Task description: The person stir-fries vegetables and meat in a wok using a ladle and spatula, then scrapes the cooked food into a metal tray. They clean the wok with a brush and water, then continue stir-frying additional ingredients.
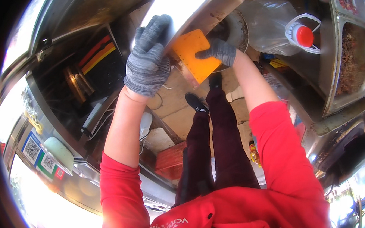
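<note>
In my gloved right hand (217, 51) is a flat orange plastic scraper (193, 52), pinched along its right side, with a row of small holes or dots near its left edge. The scraper sits just below the steel rim (213, 16) of a large glaring surface (177, 5); whether the two touch, I cannot tell. My left hand (147, 60), also in a grey knitted glove, rests against that surface's left edge with fingers extended. Nothing shows in its grasp. Glare blurs the fingertips and hides what lies on the surface.
To the right lies a clear plastic jug (269, 26) with a red cap. Steel trays (331, 86) beyond it hold dried spices (348, 59). A red plastic crate (171, 160) stands on the cardboard-covered floor (178, 117). Printed codes (32, 150) hang at left.
</note>
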`<state>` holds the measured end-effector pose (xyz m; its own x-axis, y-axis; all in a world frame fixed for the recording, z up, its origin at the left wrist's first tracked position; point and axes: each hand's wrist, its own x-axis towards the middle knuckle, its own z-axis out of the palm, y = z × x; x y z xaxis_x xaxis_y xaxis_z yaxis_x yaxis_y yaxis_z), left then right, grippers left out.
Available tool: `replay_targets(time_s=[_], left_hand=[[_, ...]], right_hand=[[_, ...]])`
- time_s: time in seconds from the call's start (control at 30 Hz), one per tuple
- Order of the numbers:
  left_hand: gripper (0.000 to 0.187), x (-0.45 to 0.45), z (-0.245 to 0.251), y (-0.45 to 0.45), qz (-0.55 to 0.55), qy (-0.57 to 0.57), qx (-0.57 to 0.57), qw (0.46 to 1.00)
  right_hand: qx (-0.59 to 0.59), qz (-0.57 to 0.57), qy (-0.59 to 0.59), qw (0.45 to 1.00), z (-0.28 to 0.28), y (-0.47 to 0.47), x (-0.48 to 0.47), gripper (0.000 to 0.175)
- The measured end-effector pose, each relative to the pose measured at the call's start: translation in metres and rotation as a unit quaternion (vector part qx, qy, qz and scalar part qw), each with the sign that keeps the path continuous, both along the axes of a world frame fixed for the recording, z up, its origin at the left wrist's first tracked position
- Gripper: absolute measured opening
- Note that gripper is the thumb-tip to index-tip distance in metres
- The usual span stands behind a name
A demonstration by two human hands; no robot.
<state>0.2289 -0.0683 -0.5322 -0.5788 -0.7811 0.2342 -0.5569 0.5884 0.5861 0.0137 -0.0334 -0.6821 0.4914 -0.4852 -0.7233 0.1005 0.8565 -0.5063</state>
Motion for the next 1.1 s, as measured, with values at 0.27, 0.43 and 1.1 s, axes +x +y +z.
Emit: replay_targets(time_s=[0.27,0.43,1.1], left_hand=[[0.067,0.017,-0.008,-0.008,0.094,-0.026,-0.025,0.995],[0.055,0.030,-0.006,-0.010,0.142,-0.016,-0.029,0.989],[0.030,0.079,0.056,0.074,0.309,-0.004,0.083,0.948]], right_hand=[[0.001,-0.324,0.005,0.946,0.015,0.056,-0.034,0.041],[0.078,-0.161,0.295,0.939,-0.028,0.071,-0.031,0.035],[-0.154,-0.340,0.146,0.916,0.100,0.118,0.013,0.031]])
